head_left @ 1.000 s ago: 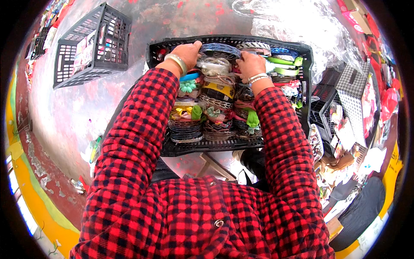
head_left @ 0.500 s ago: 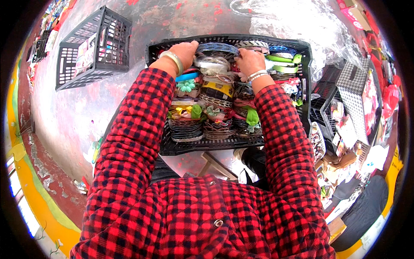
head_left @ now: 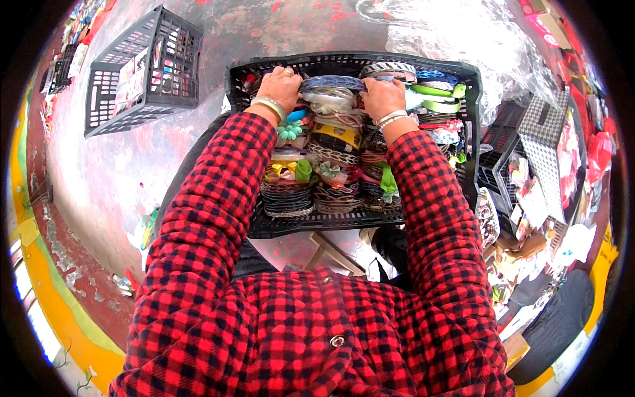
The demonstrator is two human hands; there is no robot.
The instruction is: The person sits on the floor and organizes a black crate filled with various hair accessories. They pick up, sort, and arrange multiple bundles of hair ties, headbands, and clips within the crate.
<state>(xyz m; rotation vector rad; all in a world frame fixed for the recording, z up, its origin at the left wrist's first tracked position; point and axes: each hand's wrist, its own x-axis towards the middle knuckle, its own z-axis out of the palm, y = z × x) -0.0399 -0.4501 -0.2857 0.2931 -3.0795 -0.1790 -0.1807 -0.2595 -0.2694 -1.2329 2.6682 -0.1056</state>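
Black plastic crate (head_left: 264, 225) at frame centre holds stacked headbands (head_left: 331, 132); both grips, left hand (head_left: 281, 86) and right hand (head_left: 382, 98), curl closed over the top bundle between them.

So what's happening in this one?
A person in a red checked shirt has both hands in a black crate packed with stacks of headbands. The left hand and right hand grip a bundle of headbands at the far end of the crate, one hand at each end of it. A second black crate lies to the left, and clear plastic lies beyond on the right.
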